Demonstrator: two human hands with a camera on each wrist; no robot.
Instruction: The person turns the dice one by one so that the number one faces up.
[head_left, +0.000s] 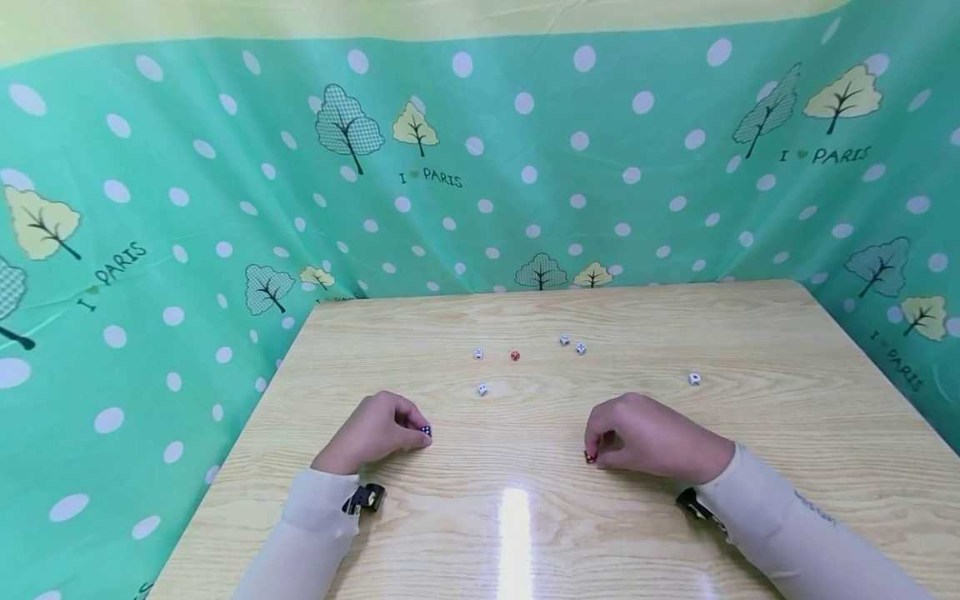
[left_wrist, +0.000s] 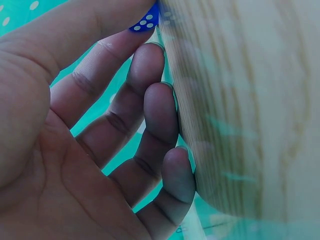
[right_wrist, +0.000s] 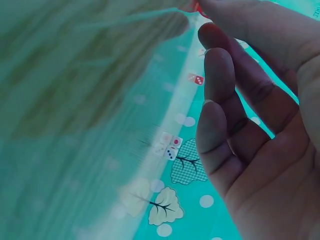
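blue die (left_wrist: 144, 23): part hidden by left fingers (left_wrist: 95, 72) | right-wrist view: tabletop (right_wrist: 75, 75) blurred

Pale wood-grain table with rounded corners (head_left: 450, 517): one.
White cube-shaped dice with coloured pips (head_left: 478, 354) (head_left: 482, 389) (head_left: 565, 340) (head_left: 581, 348) (head_left: 695, 379): five, all on the table.
Red cube-shaped dice (head_left: 515, 356) (head_left: 590, 457): two, one loose, one held.
Blue cube-shaped die with white pips (head_left: 426, 431): one, held.
Dice, all colours: eight, namely six loose and two held.
Bare hands (head_left: 386, 425) (head_left: 637, 433): two, a left and a right, one die each.
Pale long sleeves (head_left: 300, 533) (head_left: 795, 525): two.
Black wrist-worn devices (head_left: 364, 498) (head_left: 696, 505): two.
Teal cloth with white dots (head_left: 480, 225): number of sheets cannot be told; printed trees in the head view, six grey-checked (head_left: 350, 125) and six yellow (head_left: 843, 93).
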